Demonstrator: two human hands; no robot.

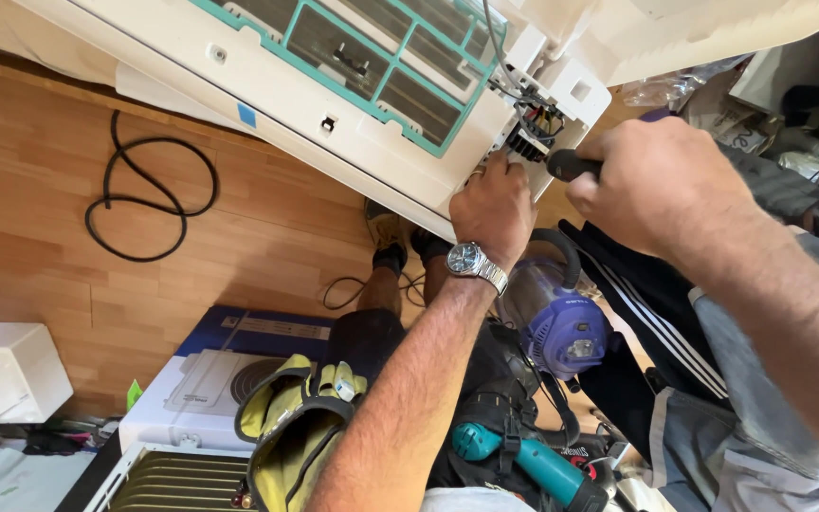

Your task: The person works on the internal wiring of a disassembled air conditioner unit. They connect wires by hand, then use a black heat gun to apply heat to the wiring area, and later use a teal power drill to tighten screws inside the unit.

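Right hand grips a screwdriver handle at the air conditioner's wiring terminals; left hand, fingers curled, steadies the casing.

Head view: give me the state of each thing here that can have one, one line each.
Left hand: closed, pressed against the unit's lower right corner.
Right hand: shut on a dark tool handle, tip aimed at the terminal block.
White air conditioner unit: front cover off, teal filter frame exposed.
Terminal block: uncovered, wires attached.
Black cable: loosely coiled on the wooden floor.
Teal power drill: holstered at the waist.
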